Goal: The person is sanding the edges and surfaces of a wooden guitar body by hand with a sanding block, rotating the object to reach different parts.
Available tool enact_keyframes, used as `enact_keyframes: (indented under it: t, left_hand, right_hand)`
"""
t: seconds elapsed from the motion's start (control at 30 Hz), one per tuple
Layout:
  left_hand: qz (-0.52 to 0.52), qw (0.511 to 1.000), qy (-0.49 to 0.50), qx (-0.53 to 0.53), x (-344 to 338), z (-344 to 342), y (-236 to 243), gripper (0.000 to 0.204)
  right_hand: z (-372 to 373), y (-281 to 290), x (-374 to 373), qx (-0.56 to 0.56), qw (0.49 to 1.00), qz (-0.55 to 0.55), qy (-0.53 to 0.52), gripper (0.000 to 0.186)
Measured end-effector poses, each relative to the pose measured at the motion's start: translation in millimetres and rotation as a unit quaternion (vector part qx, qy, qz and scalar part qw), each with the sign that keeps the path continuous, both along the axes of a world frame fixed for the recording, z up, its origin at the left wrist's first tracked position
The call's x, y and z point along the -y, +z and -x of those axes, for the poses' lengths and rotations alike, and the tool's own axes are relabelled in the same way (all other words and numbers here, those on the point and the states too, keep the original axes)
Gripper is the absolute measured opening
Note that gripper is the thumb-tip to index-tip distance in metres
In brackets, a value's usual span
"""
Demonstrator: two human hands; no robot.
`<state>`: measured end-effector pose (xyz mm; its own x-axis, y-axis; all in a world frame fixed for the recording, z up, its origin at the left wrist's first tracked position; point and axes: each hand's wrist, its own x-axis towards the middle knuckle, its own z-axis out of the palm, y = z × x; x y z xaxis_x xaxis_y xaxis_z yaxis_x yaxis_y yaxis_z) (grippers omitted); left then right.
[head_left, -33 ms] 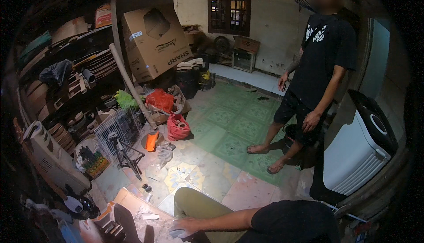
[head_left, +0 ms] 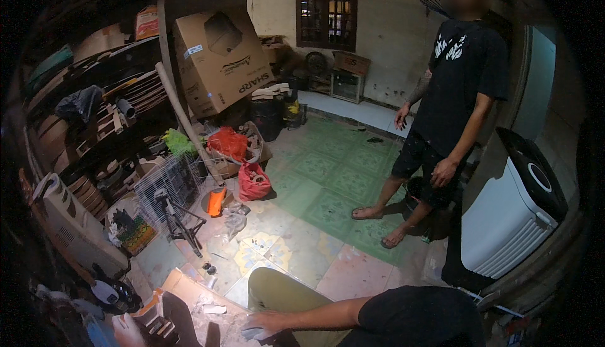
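Note:
My right hand [head_left: 268,322] is low at the bottom centre, its fingers closed over a small grey-blue piece [head_left: 252,333] on a pale, dust-covered board [head_left: 198,296]. A short white piece [head_left: 214,309] lies on that board just above and left of the hand. To the left stands a wooden item with slats [head_left: 157,325], partly in shadow. My bent knee [head_left: 274,284], in olive cloth, is beside my forearm. I cannot make out my left hand.
A person [head_left: 466,82] in dark clothes stands on green tiles [head_left: 321,164], hands lowered, beside a white appliance [head_left: 504,214]. Leftward are a black stand [head_left: 179,221], wire cage [head_left: 151,196], red bags [head_left: 252,183], cluttered shelves [head_left: 94,114] and a large cardboard box [head_left: 220,63].

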<state>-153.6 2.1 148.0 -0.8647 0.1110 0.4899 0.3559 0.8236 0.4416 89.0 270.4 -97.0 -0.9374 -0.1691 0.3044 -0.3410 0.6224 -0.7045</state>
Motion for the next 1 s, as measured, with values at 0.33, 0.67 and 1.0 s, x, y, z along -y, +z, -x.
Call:
enact_keyframes:
  t: [0.33,0.67,1.0]
  left_hand:
    - [0.004,1.000,-0.022,0.009,16.0,5.0,-0.6,0.034]
    - [0.029,0.998,0.014,0.046,-5.3,-54.9,49.9,0.048]
    - [-0.038,0.995,-0.055,0.076,7.4,-45.8,38.5,0.041]
  right_hand:
    - [0.6,10.4,4.1,0.042,0.999,0.020,0.004,0.055]
    - [-4.3,-0.5,0.5,0.091,0.996,-0.001,-0.003,0.059]
    - [13.6,14.5,-8.9,0.046,0.998,-0.034,-0.005,0.046]
